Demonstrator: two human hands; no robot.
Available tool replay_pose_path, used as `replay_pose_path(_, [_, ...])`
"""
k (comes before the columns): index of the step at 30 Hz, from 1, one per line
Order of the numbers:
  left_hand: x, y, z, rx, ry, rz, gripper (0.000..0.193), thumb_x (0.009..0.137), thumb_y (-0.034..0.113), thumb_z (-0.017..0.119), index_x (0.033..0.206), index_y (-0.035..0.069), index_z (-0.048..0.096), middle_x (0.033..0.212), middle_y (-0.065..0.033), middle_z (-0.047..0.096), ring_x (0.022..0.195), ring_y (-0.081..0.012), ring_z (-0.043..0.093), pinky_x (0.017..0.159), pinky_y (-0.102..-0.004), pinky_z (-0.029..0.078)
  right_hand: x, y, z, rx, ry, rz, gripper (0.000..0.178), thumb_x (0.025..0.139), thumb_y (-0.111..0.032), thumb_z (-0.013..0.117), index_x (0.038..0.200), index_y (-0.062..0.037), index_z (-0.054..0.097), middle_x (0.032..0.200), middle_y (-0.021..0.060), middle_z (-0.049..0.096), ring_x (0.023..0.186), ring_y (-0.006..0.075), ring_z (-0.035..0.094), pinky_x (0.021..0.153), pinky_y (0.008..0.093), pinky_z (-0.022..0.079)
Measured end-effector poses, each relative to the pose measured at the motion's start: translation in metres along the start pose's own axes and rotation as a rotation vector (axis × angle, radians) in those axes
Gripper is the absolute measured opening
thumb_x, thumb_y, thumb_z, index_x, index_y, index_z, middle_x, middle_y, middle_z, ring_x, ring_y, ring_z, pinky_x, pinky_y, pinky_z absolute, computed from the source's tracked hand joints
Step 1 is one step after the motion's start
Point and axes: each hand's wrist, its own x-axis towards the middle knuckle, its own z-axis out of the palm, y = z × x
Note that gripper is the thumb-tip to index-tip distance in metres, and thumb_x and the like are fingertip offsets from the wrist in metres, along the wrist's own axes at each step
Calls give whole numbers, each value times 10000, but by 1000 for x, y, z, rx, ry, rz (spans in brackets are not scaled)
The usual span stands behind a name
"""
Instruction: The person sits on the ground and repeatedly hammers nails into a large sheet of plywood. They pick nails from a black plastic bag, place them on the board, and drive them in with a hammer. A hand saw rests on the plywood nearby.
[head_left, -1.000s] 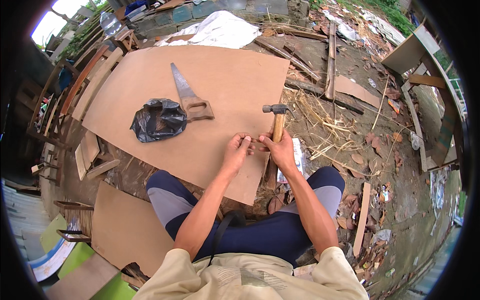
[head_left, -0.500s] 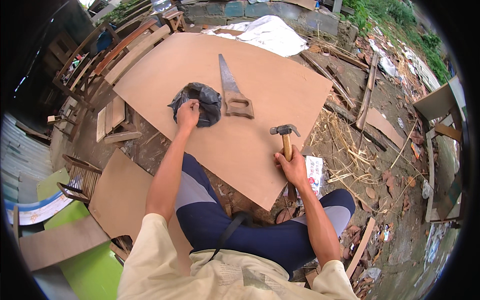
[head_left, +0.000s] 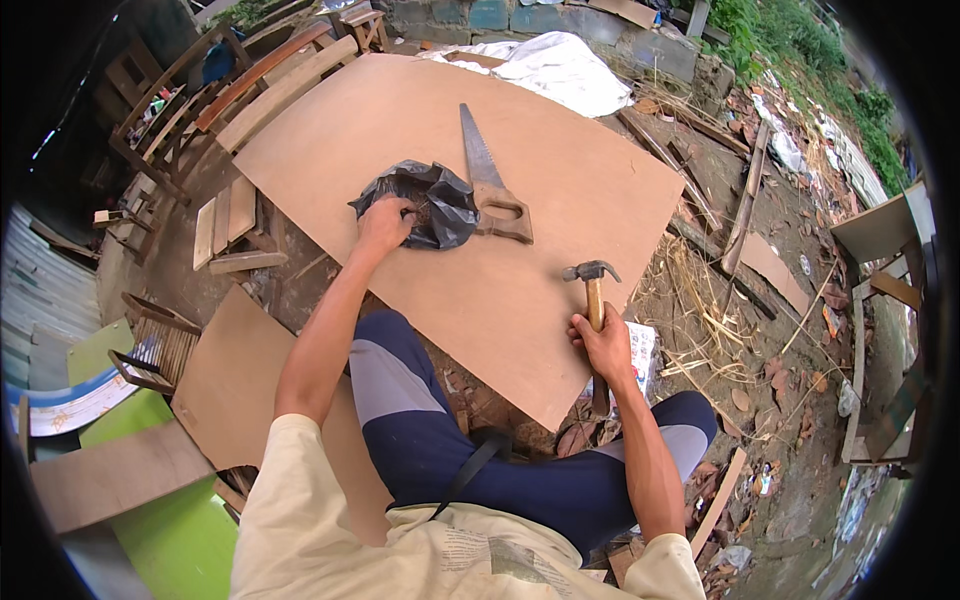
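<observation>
A black plastic bag [head_left: 448, 205] lies crumpled and open on a large brown board [head_left: 330, 130]. My left hand [head_left: 384, 224] reaches into its near left side, with the fingers curled. Whatever they pinch is hidden; something brownish shows inside the bag. My right hand [head_left: 606, 342] is wrapped round the wooden handle of a claw hammer [head_left: 594, 290], held upright with its metal head on top, by the board's right edge. Beside the bag lies a handsaw [head_left: 490, 170], its blade pointing away and its wooden handle against the bag.
Under my left arm is another brown board [head_left: 235, 370]. Short wood planks [head_left: 228, 225] lie left of the large board, near wooden benches [head_left: 265, 85]. A white cloth [head_left: 565, 70] is at the far edge. Dry straw [head_left: 700, 310] and loose timber [head_left: 748, 200] litter the right side.
The bag has spread to the right and now meets the saw handle. My left hand has gone from over the bag to deeper at its left side. The hammer stays in my right hand.
</observation>
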Motion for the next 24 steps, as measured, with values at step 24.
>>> replay_pose_path(24, [18, -19, 9, -181, -47, -74, 180, 893, 198, 654, 996, 80, 743, 1022, -123, 746, 1008, -360, 701, 854, -452, 549, 3, -1, 0, 37, -15, 31, 189, 958, -127, 710, 1001, 25, 605, 822, 94, 717, 721, 145, 724, 629, 285, 590])
